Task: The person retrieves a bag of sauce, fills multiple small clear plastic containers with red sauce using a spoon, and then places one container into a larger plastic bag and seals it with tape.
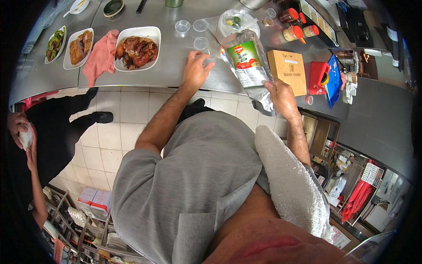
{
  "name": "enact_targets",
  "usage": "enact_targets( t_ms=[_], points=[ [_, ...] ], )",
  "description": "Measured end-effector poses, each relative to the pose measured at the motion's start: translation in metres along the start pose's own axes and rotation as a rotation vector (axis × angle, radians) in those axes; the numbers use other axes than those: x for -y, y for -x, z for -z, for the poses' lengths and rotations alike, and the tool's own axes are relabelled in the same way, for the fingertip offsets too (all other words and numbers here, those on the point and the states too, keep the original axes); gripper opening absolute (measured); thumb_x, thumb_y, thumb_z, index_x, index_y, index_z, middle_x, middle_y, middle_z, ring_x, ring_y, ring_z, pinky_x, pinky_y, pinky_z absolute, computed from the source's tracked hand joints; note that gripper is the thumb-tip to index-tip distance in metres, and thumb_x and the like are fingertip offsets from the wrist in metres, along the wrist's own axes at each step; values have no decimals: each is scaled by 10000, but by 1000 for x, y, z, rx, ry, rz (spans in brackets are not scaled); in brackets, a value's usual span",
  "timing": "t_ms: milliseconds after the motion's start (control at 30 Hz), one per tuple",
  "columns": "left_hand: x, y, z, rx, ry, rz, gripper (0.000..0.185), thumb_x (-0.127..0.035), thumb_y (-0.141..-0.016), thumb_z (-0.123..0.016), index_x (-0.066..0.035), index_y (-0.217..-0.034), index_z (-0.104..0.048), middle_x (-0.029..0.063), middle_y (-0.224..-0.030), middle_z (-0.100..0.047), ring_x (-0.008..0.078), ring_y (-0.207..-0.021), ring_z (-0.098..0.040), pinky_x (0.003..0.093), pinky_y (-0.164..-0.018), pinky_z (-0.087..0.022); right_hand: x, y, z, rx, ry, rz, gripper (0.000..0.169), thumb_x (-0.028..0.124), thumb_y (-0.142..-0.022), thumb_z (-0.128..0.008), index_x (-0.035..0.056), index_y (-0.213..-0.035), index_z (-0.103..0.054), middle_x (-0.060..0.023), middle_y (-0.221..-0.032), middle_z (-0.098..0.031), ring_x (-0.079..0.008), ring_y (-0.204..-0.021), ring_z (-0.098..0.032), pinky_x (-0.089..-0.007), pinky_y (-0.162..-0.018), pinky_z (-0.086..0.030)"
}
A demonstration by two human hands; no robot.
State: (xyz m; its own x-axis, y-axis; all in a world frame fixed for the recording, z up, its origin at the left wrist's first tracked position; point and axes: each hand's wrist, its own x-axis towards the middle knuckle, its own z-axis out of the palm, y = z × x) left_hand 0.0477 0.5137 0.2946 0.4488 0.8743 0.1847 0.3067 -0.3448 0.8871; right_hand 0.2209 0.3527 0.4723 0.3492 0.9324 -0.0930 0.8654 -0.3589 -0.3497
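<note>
My right hand [284, 97] grips the lower end of a Del Monte foil pouch [247, 61], with green and red print, tilted over the steel worktop. My left hand [197, 70] is at a small clear plastic cup [207, 56], its fingers and thumb spread about the near rim. Whether the fingers press on that cup cannot be made out. Just beyond it are more clear cups: one [201, 43] close to my fingertips, another [200, 25] behind, and a third [182, 27] to the left. The pouch's upper end lies near a round plastic container [238, 19] with a plastic bag on it.
A roast meat dish [136, 49], a pink cloth [100, 56] and a dish of fried pieces [78, 49] lie leftward on the steel worktop [169, 71]. A cardboard box [287, 72] and red-lidded jars [292, 34] stand rightward. At far left another person's hands [24, 133] hold something white.
</note>
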Motion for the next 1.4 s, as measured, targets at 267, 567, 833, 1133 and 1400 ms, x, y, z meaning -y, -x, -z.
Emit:
enact_targets(
  t_ms=[267, 567, 833, 1133, 1400],
  points=[
    [24, 2, -7, 180, -48, -280, 167, -95, -782, -606, -51, -943, -613, 146, -1149, -495, 295, -969, -531, 376, -832, -450, -5, 19, -7, -15, -57, -77, 294, 237, -869, -554, -18, -734, -499, -222, -663, -540, -403, -635, -548, -446, -560, -414],
    [16, -2, 4, 363, -72, -495, 160, -39, -798, -522, 42, -921, -582, 155, -1172, -488, 296, -1035, -500, 367, -882, -426, -13, 66, -23, -73, -133, -209, 271, 227, -862, -574, -15, -754, -517, -215, -668, -542, -398, -621, -544, -427, -547, -421],
    [-9, -25, -7, 431, -229, -601, 136, 1, -748, -529, 26, -845, -622, 129, -1125, -481, 275, -1029, -479, 368, -887, -416, -14, 78, -32, -106, -96, -218, 271, 223, -868, -561, -12, -744, -512, -198, -680, -535, -397, -628, -536, -424, -553, -415],
    [-10, -18, -6, 444, -291, -531, 159, 61, -681, -541, 31, -828, -594, 148, -1127, -470, 298, -1041, -473, 375, -889, -421, -11, 74, -35, -70, -147, -262, 267, 218, -866, -561, -13, -743, -509, -193, -691, -538, -389, -636, -546, -423, -556, -421],
    [-6, -9, -11, 370, -212, -507, 264, 14, -664, -583, -14, -926, -587, 139, -1153, -451, 296, -1047, -460, 382, -888, -416, -17, 73, -37, -66, -110, -239, 268, 222, -866, -562, -13, -748, -510, -195, -693, -543, -383, -653, -563, -423, -568, -435]
  ],
)
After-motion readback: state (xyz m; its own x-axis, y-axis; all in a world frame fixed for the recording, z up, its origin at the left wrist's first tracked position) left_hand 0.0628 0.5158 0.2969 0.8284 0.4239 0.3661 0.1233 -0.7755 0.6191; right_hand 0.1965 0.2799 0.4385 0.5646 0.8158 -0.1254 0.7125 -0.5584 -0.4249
